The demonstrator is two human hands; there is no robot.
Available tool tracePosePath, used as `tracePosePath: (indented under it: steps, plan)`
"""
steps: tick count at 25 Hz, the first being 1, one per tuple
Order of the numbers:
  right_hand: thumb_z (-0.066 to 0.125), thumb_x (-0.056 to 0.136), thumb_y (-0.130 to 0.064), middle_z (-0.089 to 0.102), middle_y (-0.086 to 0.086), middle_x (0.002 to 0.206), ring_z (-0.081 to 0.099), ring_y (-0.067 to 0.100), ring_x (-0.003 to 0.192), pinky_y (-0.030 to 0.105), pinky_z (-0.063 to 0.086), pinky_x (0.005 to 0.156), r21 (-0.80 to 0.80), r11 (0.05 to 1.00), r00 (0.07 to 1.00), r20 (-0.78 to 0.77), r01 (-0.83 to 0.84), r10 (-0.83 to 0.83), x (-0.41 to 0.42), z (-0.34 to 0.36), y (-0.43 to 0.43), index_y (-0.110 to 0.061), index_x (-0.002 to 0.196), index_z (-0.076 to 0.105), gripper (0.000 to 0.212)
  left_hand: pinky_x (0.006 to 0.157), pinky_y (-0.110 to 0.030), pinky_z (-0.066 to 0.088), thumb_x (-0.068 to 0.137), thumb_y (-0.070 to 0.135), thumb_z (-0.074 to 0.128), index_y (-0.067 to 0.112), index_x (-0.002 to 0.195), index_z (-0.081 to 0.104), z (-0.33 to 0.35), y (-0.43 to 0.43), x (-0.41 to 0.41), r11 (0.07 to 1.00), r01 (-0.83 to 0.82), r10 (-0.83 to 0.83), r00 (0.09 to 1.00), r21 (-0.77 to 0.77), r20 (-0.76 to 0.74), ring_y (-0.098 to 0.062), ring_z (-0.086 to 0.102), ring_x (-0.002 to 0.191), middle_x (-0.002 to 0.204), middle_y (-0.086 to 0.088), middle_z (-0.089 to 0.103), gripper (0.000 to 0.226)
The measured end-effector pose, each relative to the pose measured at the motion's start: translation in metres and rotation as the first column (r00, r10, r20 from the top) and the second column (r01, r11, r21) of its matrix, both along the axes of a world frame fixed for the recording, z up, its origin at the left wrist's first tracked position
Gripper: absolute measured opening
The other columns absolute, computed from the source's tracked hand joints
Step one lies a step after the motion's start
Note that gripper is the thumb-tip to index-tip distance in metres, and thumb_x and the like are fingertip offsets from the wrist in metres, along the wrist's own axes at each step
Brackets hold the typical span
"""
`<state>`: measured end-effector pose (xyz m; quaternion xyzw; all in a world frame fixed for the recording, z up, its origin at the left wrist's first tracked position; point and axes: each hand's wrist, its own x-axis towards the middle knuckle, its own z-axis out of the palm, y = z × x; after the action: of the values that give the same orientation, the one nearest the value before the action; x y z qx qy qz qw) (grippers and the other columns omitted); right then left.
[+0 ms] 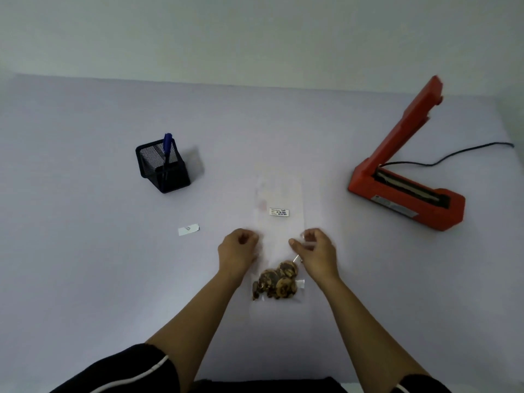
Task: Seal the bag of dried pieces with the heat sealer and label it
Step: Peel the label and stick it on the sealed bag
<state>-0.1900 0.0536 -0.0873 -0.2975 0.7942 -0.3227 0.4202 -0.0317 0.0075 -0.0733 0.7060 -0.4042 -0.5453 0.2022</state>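
A long clear plastic bag [279,199] lies flat on the table, running away from me. Brown dried pieces [276,280] bunch at its near end. A small white written label [279,212] is stuck on its upper part. My left hand [237,251] pinches the bag's left edge with curled fingers. My right hand [315,249] pinches the right edge at the same height, just above the pieces. The orange heat sealer [408,177] stands at the right with its arm raised.
A black mesh pen holder [163,168] with a blue pen [167,144] stands at the left. A small white paper strip [188,229] lies left of my hands. The sealer's black cord [453,154] trails to the right table edge.
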Motion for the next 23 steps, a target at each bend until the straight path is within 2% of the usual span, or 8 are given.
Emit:
tracePosePath:
  steps: [2,5,10,14,18,23]
  plan:
    - [0.076,0.076,-0.022,0.062,-0.001,0.083,0.059,0.014,0.073,0.039,0.056,0.072,-0.046,0.999,0.999,0.022,0.028,-0.027,-0.003,0.004,-0.017,-0.025,0.082,0.052,0.025,0.061,-0.028,0.058,0.089,0.014,0.058,0.01,0.082,0.067,0.005,-0.017,-0.002,0.999,-0.046,0.045,0.997,-0.012,-0.064,-0.015,0.063,0.059,0.076,-0.006,0.067,0.012]
    - [0.075,0.076,-0.025,0.06,-0.004,0.08,0.059,0.012,0.072,0.036,0.055,0.072,-0.095,0.994,0.999,0.02,0.05,-0.048,-0.014,0.007,-0.06,-0.022,0.087,0.053,0.025,0.057,-0.022,0.057,0.089,0.01,0.059,0.008,0.087,0.068,0.011,-0.062,-0.013,0.996,-0.087,0.083,0.99,-0.03,-0.116,-0.01,0.066,0.056,0.077,-0.005,0.069,0.009]
    - [0.074,0.077,-0.029,0.064,0.002,0.089,0.063,0.018,0.08,0.044,0.057,0.077,-0.14,0.987,0.996,0.049,0.076,-0.069,-0.039,0.003,-0.149,-0.017,0.096,0.058,0.027,0.064,-0.028,0.058,0.087,0.009,0.061,0.006,0.089,0.069,0.015,-0.153,-0.039,0.991,-0.12,0.109,0.98,-0.054,-0.163,-0.018,0.064,0.063,0.076,-0.007,0.069,0.009]
    - [0.075,0.076,-0.026,0.062,-0.001,0.083,0.063,0.021,0.08,0.037,0.054,0.076,-0.162,0.982,0.995,0.045,0.098,-0.092,-0.059,-0.007,-0.21,-0.021,0.09,0.057,0.023,0.064,-0.031,0.058,0.086,0.008,0.062,0.008,0.078,0.068,0.005,-0.213,-0.062,0.99,-0.134,0.125,0.978,-0.043,-0.165,-0.019,0.061,0.057,0.073,-0.008,0.067,0.01]
    - [0.073,0.078,-0.024,0.058,-0.009,0.076,0.06,0.017,0.079,0.027,0.047,0.076,-0.157,0.984,0.996,-0.019,0.079,-0.083,-0.069,-0.016,-0.253,-0.018,0.095,0.057,0.025,0.049,-0.018,0.051,0.086,0.01,0.062,0.008,0.081,0.07,-0.007,-0.251,-0.075,0.991,-0.102,0.097,0.993,-0.085,-0.061,-0.013,0.059,0.053,0.068,-0.003,0.065,0.01]
    - [0.07,0.08,-0.028,0.055,-0.009,0.076,0.054,0.011,0.074,0.022,0.039,0.072,-0.129,0.991,0.991,-0.124,0.031,-0.047,-0.073,-0.02,-0.279,-0.014,0.103,0.056,0.03,0.049,-0.015,0.045,0.084,0.015,0.06,0.009,0.082,0.068,-0.019,-0.281,-0.081,0.987,-0.018,0.029,0.997,-0.16,0.068,-0.008,0.058,0.055,0.068,-0.001,0.067,0.01]
